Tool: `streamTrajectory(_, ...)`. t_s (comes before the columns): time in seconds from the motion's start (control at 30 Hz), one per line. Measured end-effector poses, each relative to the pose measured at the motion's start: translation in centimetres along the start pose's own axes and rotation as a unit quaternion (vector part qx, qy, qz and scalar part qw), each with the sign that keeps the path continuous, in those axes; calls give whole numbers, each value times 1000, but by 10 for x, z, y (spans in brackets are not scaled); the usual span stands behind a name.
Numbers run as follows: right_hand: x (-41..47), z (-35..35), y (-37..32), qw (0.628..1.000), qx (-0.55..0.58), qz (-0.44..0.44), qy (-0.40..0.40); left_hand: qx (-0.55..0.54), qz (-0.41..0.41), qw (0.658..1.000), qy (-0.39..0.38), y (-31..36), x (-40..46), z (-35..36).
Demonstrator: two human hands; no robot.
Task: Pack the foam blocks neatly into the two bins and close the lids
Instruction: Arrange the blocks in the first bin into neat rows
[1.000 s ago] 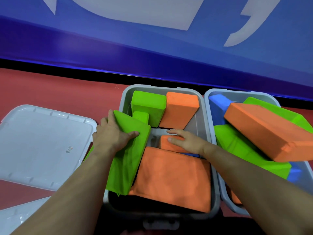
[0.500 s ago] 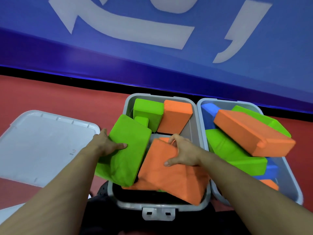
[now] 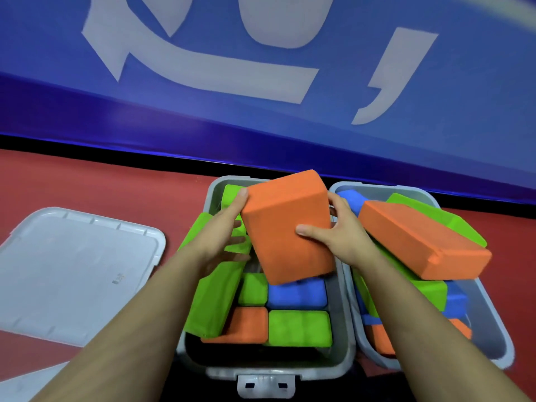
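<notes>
1. Two grey bins sit side by side on the red floor (image 3: 87, 181), the left bin (image 3: 343, 320) right in front of the person and the right bin (image 3: 493, 323) touching it along one side.
2. Both hands hold one large orange block (image 3: 287, 227) tilted above the left bin. The left hand (image 3: 220, 236) presses its left edge, thumb up at the top corner; the right hand (image 3: 336, 230) grips the right edge, thumb across the face and fingers curled behind.
3. Inside the left bin I count four blocks lying flat: a small green block (image 3: 252, 288), a blue block (image 3: 297, 294), a small orange block (image 3: 249, 326) and a wider green block (image 3: 300, 327). A long green block (image 3: 211, 303) leans on the left wall, and more green shows at the far end.
4. The right bin is heaped above its rim: a big orange slab (image 3: 420, 239) lies tilted on top of green, blue and orange blocks, too overlapped to count.
5. One grey lid (image 3: 72, 274) lies flat left of the bins; a corner of a second lid (image 3: 29, 381) shows at the bottom left.
6. Neither bin is closed.
</notes>
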State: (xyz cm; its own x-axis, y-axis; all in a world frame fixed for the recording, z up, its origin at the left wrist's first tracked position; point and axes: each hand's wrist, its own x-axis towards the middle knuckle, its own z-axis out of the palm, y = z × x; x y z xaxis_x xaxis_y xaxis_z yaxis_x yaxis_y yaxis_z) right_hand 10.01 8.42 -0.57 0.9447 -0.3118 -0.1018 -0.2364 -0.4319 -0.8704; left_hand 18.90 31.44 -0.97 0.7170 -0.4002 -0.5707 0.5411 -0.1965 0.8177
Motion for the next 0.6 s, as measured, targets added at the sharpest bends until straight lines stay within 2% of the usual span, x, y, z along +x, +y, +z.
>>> streamTrajectory(0.1, 7, 8, -2, 999, 45, -18, 16, -93, 26, 995, -3, 13, -1, 17)
streamTrajectory(0.23, 17, 9, -2, 990, 138, -18, 24, -97, 117, 988, 30, 19, 13, 26)
streamTrajectory(0.3, 22, 5, -5, 990, 143, -7, 13, -88, 135, 986, 38, 18, 21, 29)
streamTrajectory(0.4, 28, -1, -9, 990, 136, 29, 2, -79, 136, 986, 47, 15, 35, 35)
streamTrajectory(0.5, 34, -6, -7, 976, 193, 98, 2, -74, 122, 988, 55, 13, 44, 41)
streamTrajectory(0.6, 38, -9, 3, 980, 164, 110, 22, -49, 114, 991, 56, 9, 53, 47)
